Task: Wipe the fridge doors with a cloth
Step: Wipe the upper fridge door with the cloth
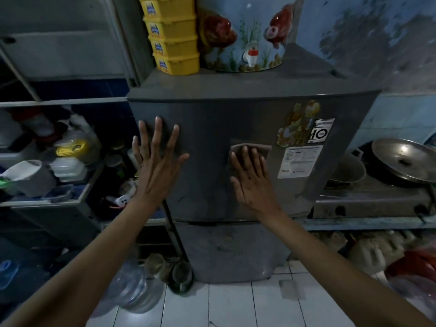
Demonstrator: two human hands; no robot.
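Observation:
A grey two-door fridge fills the middle of the head view; its upper door [207, 128] carries stickers [304, 128] at the right, and the lower door [231, 251] sits beneath a dark seam. My right hand [250, 178] lies flat on the upper door, pressing a small grey-brown cloth [262, 148] under its fingertips. My left hand [155, 166] rests flat against the door's left edge with fingers spread wide, holding nothing.
Stacked yellow tubs [173, 36] and a fish-painted dispenser [247, 34] stand on the fridge top. A cluttered shelf [47, 171] is on the left. A stove [372, 199] with pans [405, 161] is on the right. Bottles [134, 286] stand on the white tiled floor.

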